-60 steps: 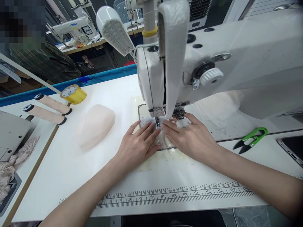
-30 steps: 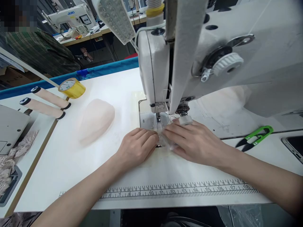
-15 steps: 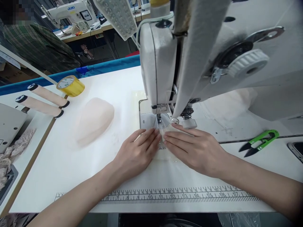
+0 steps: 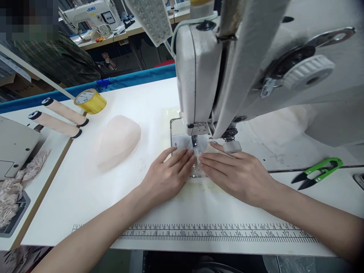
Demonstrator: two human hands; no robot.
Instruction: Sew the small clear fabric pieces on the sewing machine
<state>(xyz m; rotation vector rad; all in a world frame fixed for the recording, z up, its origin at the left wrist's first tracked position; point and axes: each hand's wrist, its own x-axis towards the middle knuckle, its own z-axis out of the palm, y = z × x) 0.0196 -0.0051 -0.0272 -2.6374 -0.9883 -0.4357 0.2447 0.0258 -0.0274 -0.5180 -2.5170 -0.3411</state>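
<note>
My left hand lies flat, fingers stretched toward the presser foot of a white sewing machine. Opposite it, my right hand also rests flat, fingertips pointing left, its index finger reaching beside the foot. Between the fingertips runs a thin, see-through strip, pressed against the machine bed; its exact kind is hard to make out. Both hands touch it at its sides without gripping. A pale pink moulded cup piece sits on the table left of my left hand.
Green thread snips lie at right, near a pale sheer piece under the machine arm. Two thread cones and a yellow tape roll are at left. A printed ruler follows the front edge. A person in plaid is beyond.
The whole view has shifted slightly, so things appear a little farther right. Both hands keep their flat pose beside the presser foot, with only slight finger movement.
</note>
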